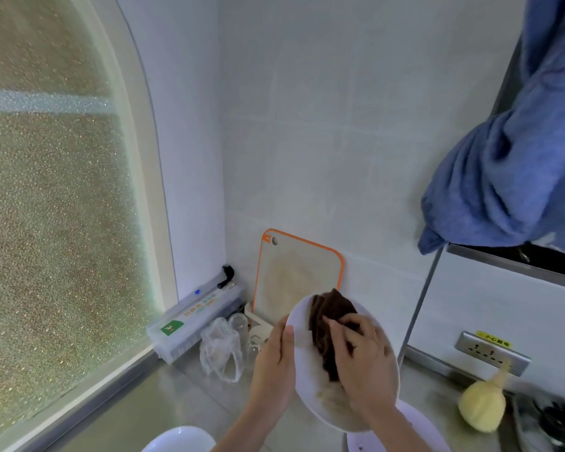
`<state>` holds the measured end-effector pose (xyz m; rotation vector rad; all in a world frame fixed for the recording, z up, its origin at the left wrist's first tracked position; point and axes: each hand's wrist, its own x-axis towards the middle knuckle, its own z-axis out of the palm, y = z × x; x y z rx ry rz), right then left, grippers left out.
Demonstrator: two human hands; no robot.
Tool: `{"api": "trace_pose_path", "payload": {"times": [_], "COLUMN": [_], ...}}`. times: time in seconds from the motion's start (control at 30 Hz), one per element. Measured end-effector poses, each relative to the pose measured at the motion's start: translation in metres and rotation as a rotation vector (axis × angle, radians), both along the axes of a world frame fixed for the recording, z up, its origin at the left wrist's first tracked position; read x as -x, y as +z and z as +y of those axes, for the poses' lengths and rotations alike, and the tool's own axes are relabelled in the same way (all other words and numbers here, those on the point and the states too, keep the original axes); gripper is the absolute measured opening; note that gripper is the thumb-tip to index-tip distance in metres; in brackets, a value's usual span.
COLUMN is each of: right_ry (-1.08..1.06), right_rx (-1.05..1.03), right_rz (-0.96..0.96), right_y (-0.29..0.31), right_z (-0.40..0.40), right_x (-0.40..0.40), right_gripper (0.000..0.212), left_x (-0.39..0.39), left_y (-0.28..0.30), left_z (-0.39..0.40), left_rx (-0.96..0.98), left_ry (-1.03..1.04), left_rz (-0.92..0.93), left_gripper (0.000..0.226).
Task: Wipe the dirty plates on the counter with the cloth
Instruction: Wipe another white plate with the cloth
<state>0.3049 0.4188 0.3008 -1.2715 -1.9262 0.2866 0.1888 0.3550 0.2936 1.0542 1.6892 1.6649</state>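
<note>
Plate in hand: a white plate [307, 360] lifted off the counter [150, 406] and tilted up toward the person, likely so the face is easy to reach and see.
Left hand: the left hand [274, 360] wraps the plate's left rim, thumb over the edge, steadying it against the rubbing.
Right hand: the right hand [361, 357] is spread flat, fingers pressing a dark brown cloth [327, 321] onto the plate's face.
Dirt: a pale, yellowish smear [327, 398] sits on the near part of the plate, just below the cloth; it looks unwiped.
Other plates: a white plate edge [180, 438] at near left and another [415, 429] at near right, under the right forearm, both on the counter, apparently waiting.
Far corner: an orange-rimmed cutting board [294, 275] leans on the wall, out of the way.
</note>
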Motion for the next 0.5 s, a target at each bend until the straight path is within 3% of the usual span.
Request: {"api": "trace_pose_path", "payload": {"times": [0.1,0.23,0.3,0.4,0.5], "right_ry": [0.172,0.277,0.291,0.128,-0.079], "right_rx": [-0.127,-0.145,-0.161,-0.23,-0.249], "right_rz": [-0.013,-0.159,-0.232,-0.318,-0.354], "right_y": [-0.009,-0.009,-0.008,-0.007,-0.005], "right_z": [-0.005,-0.008,0.0,0.016,0.023], "right_x": [0.007,0.004,-0.006,-0.025,-0.032], "right_gripper": [0.033,0.07,0.067,0.056,0.058], "left_x": [0.0,0.004,0.007,0.008,0.001], "left_y": [0.001,0.001,0.001,0.002,0.009], "left_z": [0.003,0.001,-0.001,-0.004,-0.005], "left_rx": [0.0,0.003,0.006,-0.001,-0.01], "left_ry": [0.023,0.012,0.026,0.057,0.01], "left_rz": [0.0,-0.097,-0.153,-0.187,-0.134], "left_gripper": [0.03,0.032,0.032,0.032,0.034]}}
